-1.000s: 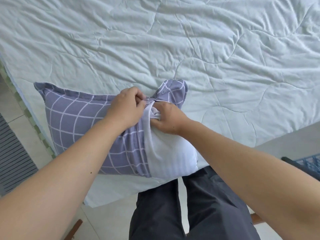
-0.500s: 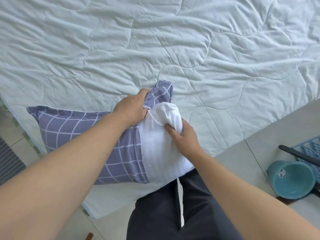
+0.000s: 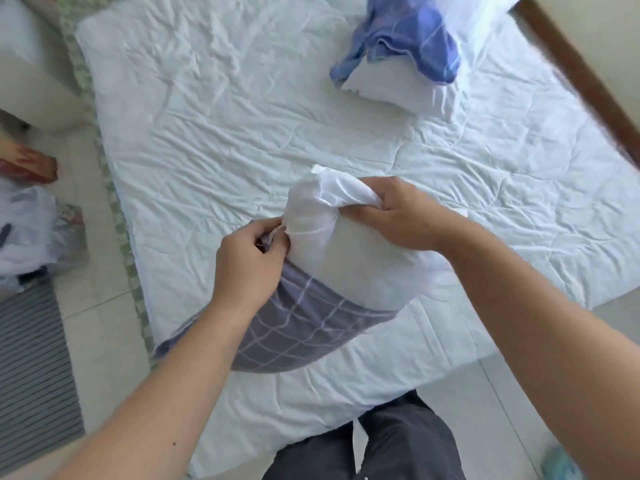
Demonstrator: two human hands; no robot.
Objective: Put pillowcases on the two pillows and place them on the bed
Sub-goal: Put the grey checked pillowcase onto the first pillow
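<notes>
A white pillow (image 3: 349,258) stands tilted on the bed (image 3: 214,140), its lower half inside a purple checked pillowcase (image 3: 294,337). My left hand (image 3: 249,261) pinches the rim of the pillowcase at the pillow's left side. My right hand (image 3: 398,216) grips the bunched white top corner of the pillow. A second white pillow (image 3: 391,88) lies at the far right of the bed with a blue pillowcase (image 3: 398,39) crumpled over it.
The bed's left edge has a green checked border (image 3: 121,216). On the floor to the left lie a striped mat (image 3: 31,368), a plastic bag (image 3: 31,233) and a red item (image 3: 27,166). A brown wooden frame (image 3: 588,81) runs along the far right. My dark trousers (image 3: 374,448) are below.
The view has swung up and now shows most of the bed and the second pillow. The pillow has been raised on end; my right hand moved up to its top corner, my left to the case's rim.
</notes>
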